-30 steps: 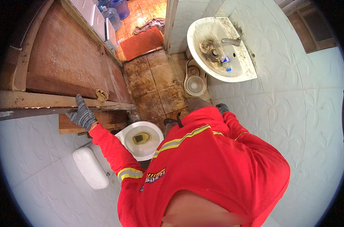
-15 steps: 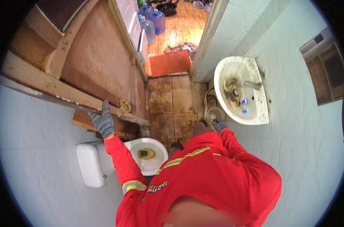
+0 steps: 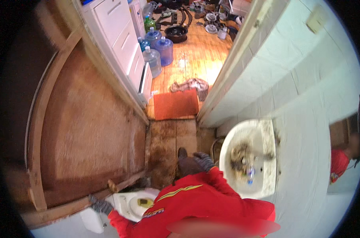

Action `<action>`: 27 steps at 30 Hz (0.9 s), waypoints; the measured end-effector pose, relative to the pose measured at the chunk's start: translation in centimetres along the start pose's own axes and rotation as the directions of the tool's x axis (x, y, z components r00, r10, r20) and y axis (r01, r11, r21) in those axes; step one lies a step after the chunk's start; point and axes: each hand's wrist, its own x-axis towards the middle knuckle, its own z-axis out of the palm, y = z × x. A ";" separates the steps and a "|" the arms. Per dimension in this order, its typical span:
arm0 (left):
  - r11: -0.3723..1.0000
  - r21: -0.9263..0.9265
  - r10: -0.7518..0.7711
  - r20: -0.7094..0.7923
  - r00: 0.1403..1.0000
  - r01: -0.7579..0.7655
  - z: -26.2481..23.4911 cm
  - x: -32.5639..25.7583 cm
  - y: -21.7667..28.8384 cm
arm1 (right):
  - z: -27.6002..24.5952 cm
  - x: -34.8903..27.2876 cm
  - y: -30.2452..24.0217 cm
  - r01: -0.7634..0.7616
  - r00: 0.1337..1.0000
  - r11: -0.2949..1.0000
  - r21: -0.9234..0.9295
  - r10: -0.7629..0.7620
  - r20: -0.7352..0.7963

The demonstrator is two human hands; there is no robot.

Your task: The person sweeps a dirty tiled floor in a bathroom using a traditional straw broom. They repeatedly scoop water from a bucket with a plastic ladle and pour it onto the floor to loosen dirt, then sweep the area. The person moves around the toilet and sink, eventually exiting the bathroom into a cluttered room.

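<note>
My left hand [image 3: 100,205], in a grey knit glove, grips the lower edge of a brown wooden door [image 3: 88,135], by a small yellowish knob-like piece [image 3: 111,185]. Beside it, a white toilet [image 3: 128,203] shows yellow-brown staining in its bowl; my arm and red jacket cover part of it. My right hand [image 3: 205,162], gloved alike, hangs in front of my body over the tiled floor [image 3: 163,144]. It holds nothing visible, its fingers fairly straight. Right of it stands a dirty white sink [image 3: 268,186], with a small clear plastic bottle [image 3: 251,174] lying inside.
Ahead is a doorway with an orange-red mat [image 3: 176,104] and a crumpled cloth [image 3: 190,84] behind it. Large blue water bottles [image 3: 164,51] stand by a white drawer cabinet [image 3: 116,29] with one drawer pulled out. A black round basin [image 3: 176,35] and scattered items lie farther off. A mirror [image 3: 343,154] hangs at right.
The view has tilted up toward the doorway, so more of the far room shows. My left hand stays at the door edge; my right hand has come forward from beside the sink.
</note>
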 end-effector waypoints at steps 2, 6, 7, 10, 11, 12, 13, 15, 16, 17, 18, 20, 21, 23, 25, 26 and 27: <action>0.879 -0.265 -0.444 -0.157 0.882 0.395 -1.8 -0.5 7.6 | -1.1 6.6 -2.6 0.019 1.000 0.997 -0.075 -0.018 0.008; 0.930 -0.214 -0.360 -0.357 0.862 0.300 2.3 -2.8 12.3 | -5.0 17.5 -9.4 0.031 0.999 0.996 -0.088 -0.032 -0.007; 0.924 -0.151 -0.380 -0.250 0.891 0.351 4.5 -3.2 14.0 | -6.2 19.7 -11.2 0.028 0.999 0.993 -0.110 -0.031 -0.018; 0.932 0.032 -0.361 0.145 0.921 0.360 13.1 -2.9 19.9 | -9.2 26.9 -11.2 0.052 0.995 0.997 -0.064 -0.057 -0.080; 0.941 0.102 -0.339 0.289 0.895 0.323 15.7 -2.6 21.8 | -9.9 28.6 -12.1 0.063 0.993 0.996 -0.057 -0.068 -0.098; 0.950 0.164 -0.311 0.433 0.846 0.265 18.7 -1.8 23.7 | -11.0 30.6 -12.9 0.042 0.991 0.981 -0.190 -0.065 -0.117; 0.959 0.213 -0.276 0.567 0.776 0.185 21.7 -1.0 25.6 | -12.1 32.9 -13.3 0.070 0.986 0.982 -0.176 -0.095 -0.138; 0.966 0.260 -0.198 0.776 0.599 -0.017 27.4 1.4 29.7 | -14.1 37.1 -14.2 0.130 0.973 0.981 -0.145 -0.154 -0.171; 0.959 0.258 -0.162 0.844 0.512 -0.122 30.3 3.0 31.8 | -15.4 39.9 -14.9 0.030 0.984 0.980 -0.196 -0.064 -0.168; 0.942 0.247 -0.131 0.895 0.426 -0.229 32.5 5.1 33.9 | -16.6 42.1 -16.1 -0.075 0.986 0.968 -0.240 0.035 -0.164; 0.918 0.211 -0.084 0.931 0.356 -0.337 35.2 7.3 36.5 | -17.7 44.1 -17.0 -0.177 0.977 0.943 -0.281 0.135 -0.164; 0.826 0.090 0.042 0.974 0.221 -0.557 40.1 12.7 43.1 | -21.2 48.1 -16.5 -0.034 0.968 0.834 -0.551 -0.110 -0.226; 0.745 0.028 0.121 0.977 0.176 -0.667 43.0 15.5 47.3 | -22.9 50.2 -16.1 0.019 0.944 0.739 -0.674 -0.234 -0.231; 0.726 0.063 0.123 0.968 0.219 -0.685 48.7 21.8 55.4 | -26.6 52.2 -22.0 -0.175 0.906 0.922 -0.345 0.014 -0.423; 0.884 -0.051 0.296 0.830 0.472 -0.464 56.2 27.6 61.5 | -30.0 54.5 -26.5 -0.098 0.793 0.987 -0.129 -0.001 -0.609; 0.896 -0.231 0.406 0.772 0.488 -0.380 58.4 29.7 67.3 | -32.0 55.4 -27.1 0.030 0.668 0.990 -0.138 -0.122 -0.734; 0.905 -0.320 0.425 0.722 0.546 -0.282 60.9 33.0 72.4 | -33.4 56.9 -28.2 0.180 0.519 0.970 -0.164 -0.235 -0.822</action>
